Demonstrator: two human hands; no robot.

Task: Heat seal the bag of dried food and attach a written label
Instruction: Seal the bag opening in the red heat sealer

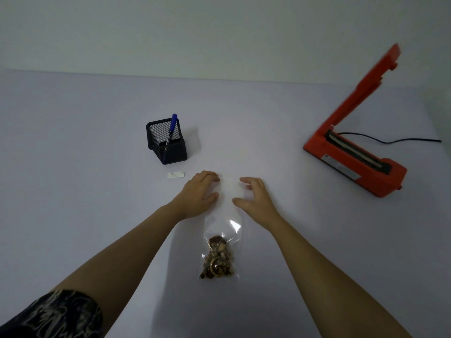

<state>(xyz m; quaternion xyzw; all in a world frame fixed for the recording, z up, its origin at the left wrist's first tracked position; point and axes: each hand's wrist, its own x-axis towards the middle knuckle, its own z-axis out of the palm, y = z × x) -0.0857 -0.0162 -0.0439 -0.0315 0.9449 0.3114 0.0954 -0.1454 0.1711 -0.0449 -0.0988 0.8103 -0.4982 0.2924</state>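
A clear plastic bag (223, 230) lies flat on the white table (73, 142), its dried food (217, 259) gathered at the end nearest me. My left hand (199, 195) and my right hand (253, 196) rest at the two sides of the bag's far, open end, fingers spread and curled, fingertips at its edges. Whether they pinch the film I cannot tell. A small white label (176, 174) lies left of my left hand. A blue pen (171, 129) stands in a black mesh holder (166, 142). The red heat sealer (353, 152) sits at the right with its arm raised.
The sealer's black cable (390, 141) trails off to the right along the table. A plain wall (219, 32) rises behind the table's far edge.
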